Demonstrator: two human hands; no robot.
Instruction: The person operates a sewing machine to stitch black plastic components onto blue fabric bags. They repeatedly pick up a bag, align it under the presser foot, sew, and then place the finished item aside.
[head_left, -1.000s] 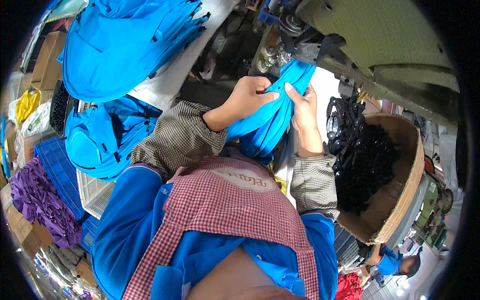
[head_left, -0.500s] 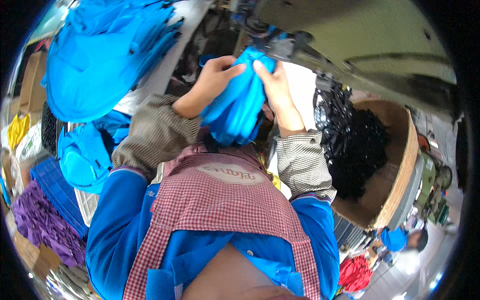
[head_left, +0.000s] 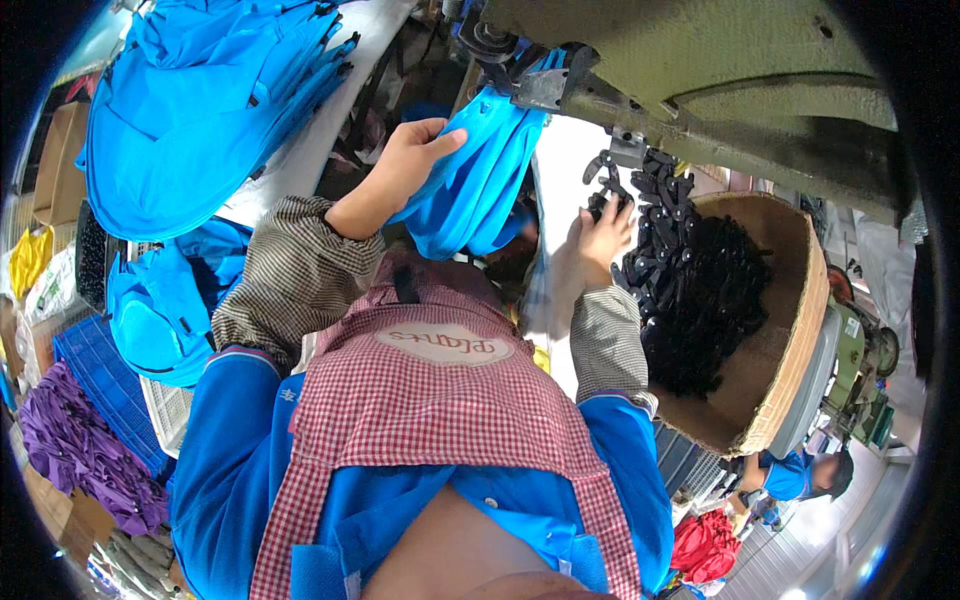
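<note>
My left hand (head_left: 400, 172) pinches the upper edge of a gathered blue cloth piece (head_left: 475, 195), thumb on top. The cloth hangs in long folds, its top reaching the dark metal working end (head_left: 543, 88) of a green machine (head_left: 700, 60). Whether the cloth is clamped there I cannot tell. To the right, my right hand (head_left: 604, 240) lies at the edge of a heap of small black plastic parts (head_left: 655, 225) on the white tabletop (head_left: 560, 190). Its fingers are spread, the tips touching or just over the parts, with nothing visibly held.
A cardboard box (head_left: 790, 330) full of black parts stands at the right. Stacked blue cloth pieces (head_left: 190, 120) cover the left table, with more blue cloth (head_left: 160, 310) below. Purple cloth (head_left: 85, 450) and a blue crate (head_left: 105, 385) lie lower left. Another person (head_left: 790, 478) is at far right.
My right hand has let go of the blue cloth and moved right to the black parts. The left hand keeps its hold on the cloth.
</note>
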